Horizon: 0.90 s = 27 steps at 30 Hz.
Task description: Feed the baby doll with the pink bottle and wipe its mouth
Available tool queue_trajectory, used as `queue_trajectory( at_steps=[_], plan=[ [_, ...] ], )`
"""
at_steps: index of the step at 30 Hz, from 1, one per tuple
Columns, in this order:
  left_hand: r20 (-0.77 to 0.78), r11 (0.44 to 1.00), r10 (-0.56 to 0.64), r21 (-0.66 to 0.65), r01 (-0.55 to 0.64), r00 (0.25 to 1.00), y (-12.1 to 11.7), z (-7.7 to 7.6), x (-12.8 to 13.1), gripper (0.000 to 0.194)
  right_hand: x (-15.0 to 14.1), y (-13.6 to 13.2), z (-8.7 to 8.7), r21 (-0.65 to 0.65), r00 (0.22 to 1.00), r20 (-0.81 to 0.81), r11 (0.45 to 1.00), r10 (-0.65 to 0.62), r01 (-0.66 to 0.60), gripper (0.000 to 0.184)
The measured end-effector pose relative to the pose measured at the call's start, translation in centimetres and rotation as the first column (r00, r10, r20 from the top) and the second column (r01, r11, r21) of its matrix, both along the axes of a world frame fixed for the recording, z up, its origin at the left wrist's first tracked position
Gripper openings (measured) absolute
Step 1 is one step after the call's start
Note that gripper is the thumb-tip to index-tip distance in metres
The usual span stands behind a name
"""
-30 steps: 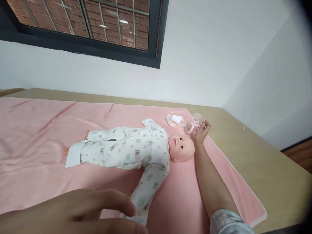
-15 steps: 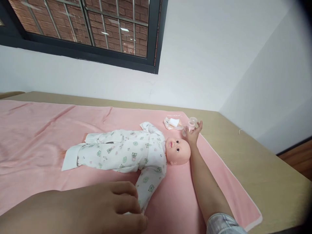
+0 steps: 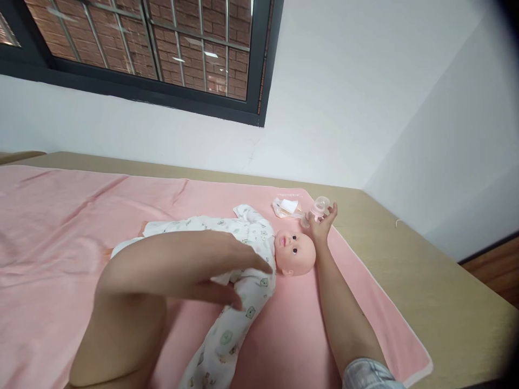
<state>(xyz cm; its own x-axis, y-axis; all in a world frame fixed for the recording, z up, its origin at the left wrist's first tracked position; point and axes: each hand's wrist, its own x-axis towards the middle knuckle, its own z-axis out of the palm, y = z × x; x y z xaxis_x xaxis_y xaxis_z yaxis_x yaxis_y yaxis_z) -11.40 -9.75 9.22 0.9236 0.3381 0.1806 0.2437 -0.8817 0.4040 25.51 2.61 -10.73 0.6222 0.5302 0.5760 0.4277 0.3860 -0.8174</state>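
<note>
A baby doll (image 3: 295, 251) in a white patterned outfit lies on its back on a pink blanket (image 3: 89, 227), its head to the right. My left hand (image 3: 211, 265) hovers over the doll's body, thumb and fingers apart with nothing between them, and hides part of the outfit. Beyond the doll's head, my right hand (image 3: 322, 224) has its fingers round a small clear baby bottle (image 3: 320, 206) with a pink collar. Beside the bottle lies a clear plastic packet (image 3: 287, 207) with something white on it.
The blanket covers most of a wooden tabletop (image 3: 381, 243), which shows along the back and right. A white wall (image 3: 316, 108) and a dark-framed window (image 3: 162, 89) with bars rise behind it.
My left hand has moved up and to the right over the doll, and its thumb and fingers have spread. My right hand stays at the bottle, which has tilted slightly.
</note>
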Motion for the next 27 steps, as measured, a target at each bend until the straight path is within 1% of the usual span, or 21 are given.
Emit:
queue_trajectory(
  at_steps=[1, 3, 6, 8, 10, 11, 13, 15, 18, 21, 24, 27],
  plan=[
    [-0.042, 1.0, -0.013, -0.028, 0.012, 0.999, 0.6, 0.1, 0.2, 0.03, 0.0, 0.0, 0.4, 0.014, 1.0, -0.002, 1.0, 0.003, -0.003, 0.097],
    [-0.112, 0.999, -0.011, -0.031, 0.007, 0.994, 1.8, 0.1, 0.5, 0.034, -0.1, -0.2, 1.6, 0.043, 1.0, 0.012, 0.999, 0.006, -0.007, 0.095],
    [-0.063, 0.994, 0.101, 0.05, -0.098, 0.993, 3.5, -0.4, 1.0, 0.036, -0.3, -0.8, 4.1, 0.097, 0.998, 0.046, 0.994, 0.038, -0.043, 0.094],
    [0.021, 0.99, 0.13, 0.057, -0.131, 0.991, 4.5, -0.9, 1.5, 0.037, -0.8, -1.3, 6.1, 0.135, 0.994, 0.08, 0.987, 0.079, -0.09, 0.093],
    [0.166, 0.99, 0.137, 0.008, -0.141, 0.977, 5.5, -1.5, 2.3, 0.037, -1.8, -2.0, 8.1, 0.162, 0.986, 0.124, 0.978, 0.112, -0.131, 0.091],
    [0.255, 0.988, 0.151, -0.025, -0.149, 0.955, 6.0, -1.8, 2.8, 0.037, -2.6, -2.5, 9.1, 0.17, 0.981, 0.147, 0.974, 0.126, -0.15, 0.09],
    [0.422, 0.98, 0.199, -0.083, -0.181, 0.885, 6.6, -2.5, 3.8, 0.038, -4.6, -3.4, 10.8, 0.169, 0.965, 0.192, 0.963, 0.176, -0.21, 0.088],
    [0.512, 0.97, 0.242, -0.119, -0.211, 0.825, 6.9, -3.2, 4.7, 0.042, -7.1, -4.5, 12.0, 0.147, 0.939, 0.232, 0.945, 0.255, -0.293, 0.088],
    [0.564, 0.954, 0.295, -0.13, -0.27, 0.771, 7.1, -4.1, 5.7, 0.057, -11.1, -6.2, 13.1, 0.112, 0.89, 0.249, 0.901, 0.382, -0.418, 0.088],
    [0.566, 0.944, 0.327, -0.156, -0.291, 0.757, 7.0, -4.4, 5.9, 0.066, -14.2, -7.7, 13.3, 0.096, 0.835, 0.188, 0.836, 0.518, -0.54, 0.085],
    [0.543, 0.94, 0.341, -0.2, -0.276, 0.767, 6.9, -4.1, 5.7, 0.066, -16.0, -8.4, 13.0, 0.095, 0.791, 0.133, 0.787, 0.597, -0.61, 0.082],
    [0.541, 0.929, 0.37, -0.211, -0.304, 0.755, 6.8, -3.8, 5.8, 0.066, -16.6, -8.4, 12.6, 0.103, 0.788, 0.102, 0.781, 0.608, -0.616, 0.078]
  ],
)
